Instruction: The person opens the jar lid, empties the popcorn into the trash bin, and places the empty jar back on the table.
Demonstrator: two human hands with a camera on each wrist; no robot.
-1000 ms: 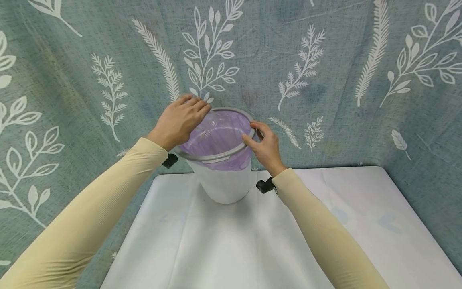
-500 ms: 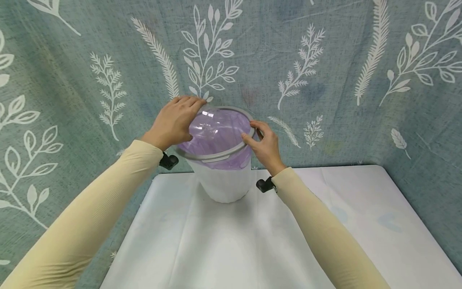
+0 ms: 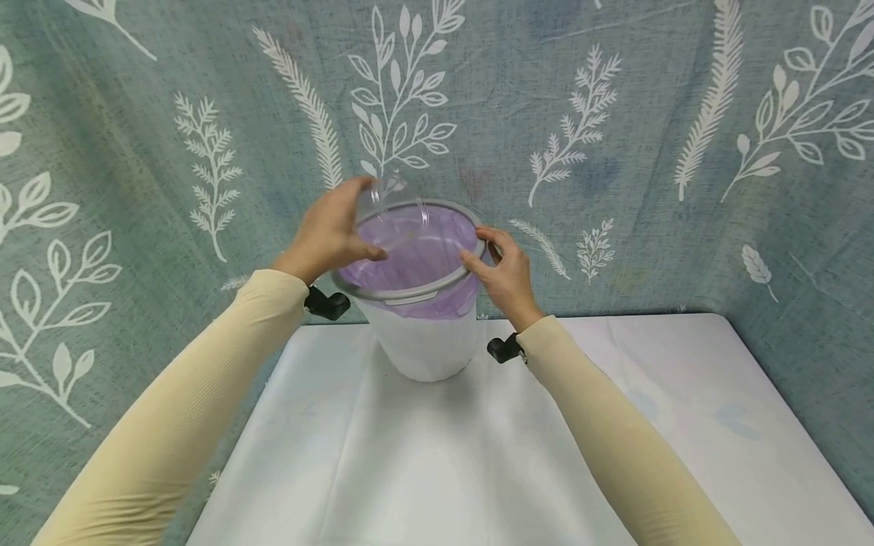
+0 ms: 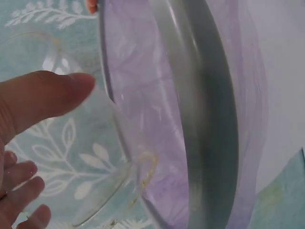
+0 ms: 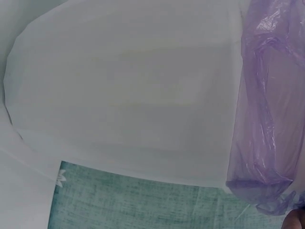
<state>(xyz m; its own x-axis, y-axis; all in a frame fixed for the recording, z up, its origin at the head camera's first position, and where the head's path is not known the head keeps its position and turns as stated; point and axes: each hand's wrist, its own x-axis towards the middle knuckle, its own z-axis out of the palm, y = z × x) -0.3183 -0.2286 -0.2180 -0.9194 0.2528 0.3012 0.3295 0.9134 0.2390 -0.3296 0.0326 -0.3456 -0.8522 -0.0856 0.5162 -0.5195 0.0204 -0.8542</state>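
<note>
A white trash bin (image 3: 425, 345) stands upright on the table, lined with a purple bag (image 3: 423, 262) folded over under its grey rim (image 3: 410, 294). My left hand (image 3: 330, 231) is over the bin's left side and holds a clear plastic container (image 3: 403, 203) above the opening. The left wrist view has the thumb (image 4: 57, 95) against the see-through container (image 4: 102, 191), whose exact shape is hard to make out. On the right side, my right hand (image 3: 504, 274) pinches the rim between thumb and fingers. Only a fingertip of it shows in the right wrist view.
A white-covered table (image 3: 423, 455) carries the bin near its back edge. Close behind hangs a green-grey cloth (image 3: 478, 91) with white leaf prints, which also covers the sides. Gathered bag plastic (image 5: 267, 191) bunches below the rim on the right.
The clear container has come up from inside the opening and tilted, now partly above the far rim. My left hand has turned, its thumb reaching over the opening. The right hand stays on the rim.
</note>
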